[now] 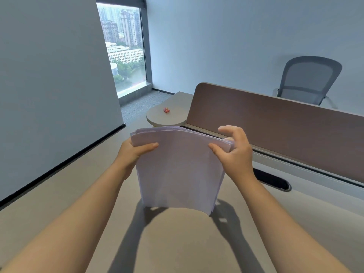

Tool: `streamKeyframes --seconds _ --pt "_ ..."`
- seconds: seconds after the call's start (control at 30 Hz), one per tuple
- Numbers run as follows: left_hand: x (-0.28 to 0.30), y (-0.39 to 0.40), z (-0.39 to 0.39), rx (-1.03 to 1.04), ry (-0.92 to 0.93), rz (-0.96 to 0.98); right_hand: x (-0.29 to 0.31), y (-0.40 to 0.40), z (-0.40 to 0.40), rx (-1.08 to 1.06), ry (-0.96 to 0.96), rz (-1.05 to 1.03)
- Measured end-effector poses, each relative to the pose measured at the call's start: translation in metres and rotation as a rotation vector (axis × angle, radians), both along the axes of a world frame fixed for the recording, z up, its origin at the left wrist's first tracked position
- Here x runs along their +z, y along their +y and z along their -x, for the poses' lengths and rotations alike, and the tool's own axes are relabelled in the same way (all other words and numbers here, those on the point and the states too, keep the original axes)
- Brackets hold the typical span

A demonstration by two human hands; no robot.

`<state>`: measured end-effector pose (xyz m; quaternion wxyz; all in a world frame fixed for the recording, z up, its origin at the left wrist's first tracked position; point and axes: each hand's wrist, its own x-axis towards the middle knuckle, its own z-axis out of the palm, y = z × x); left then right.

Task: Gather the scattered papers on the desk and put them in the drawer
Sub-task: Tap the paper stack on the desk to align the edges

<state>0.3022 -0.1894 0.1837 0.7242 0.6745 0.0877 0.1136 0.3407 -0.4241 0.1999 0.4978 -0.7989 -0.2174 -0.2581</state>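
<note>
A stack of white papers [179, 170] stands upright on its lower edge on the beige desk [59, 194], its top bent slightly toward me. My left hand [132, 152] grips the stack's upper left corner, thumb on the front sheet. My right hand [234, 150] holds the upper right corner, thumb in front and fingers curled behind the top edge. No drawer is in view.
A brown divider panel [275, 127] runs along the desk's right side, with a dark cable slot [273, 179] beside it. A small pink object [166, 110] lies on the rounded desk end. A grey mesh chair [307, 79] stands beyond the panel. A wall borders the left.
</note>
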Motion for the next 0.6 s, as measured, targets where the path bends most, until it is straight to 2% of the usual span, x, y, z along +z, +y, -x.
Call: streamKeyframes --seconds 0.13,0.2,0.27,0.33,0.43,0.6 --pt "-0.012 0.004 -0.007 -0.044 0.021 0.040 -0.008 -0.008 -0.009 0.222 0.529 -0.282" --pt "-0.021 0.003 -0.010 -0.064 0.036 0.059 -0.023 -0.011 -0.013 0.286 0.774 -0.291" --pt "-0.032 0.002 -0.013 -0.076 0.059 0.073 -0.040 -0.009 -0.014 0.269 0.920 -0.285" --pt "-0.041 -0.001 -0.016 -0.071 0.073 0.081 -0.053 -0.002 -0.016 0.237 0.955 -0.362" --pt "-0.044 -0.003 -0.021 0.006 0.059 0.097 -0.054 0.008 -0.020 0.200 0.893 -0.478" --pt "-0.037 0.010 -0.013 -0.018 -0.017 0.112 -0.046 -0.002 -0.023 0.367 0.784 -0.418"
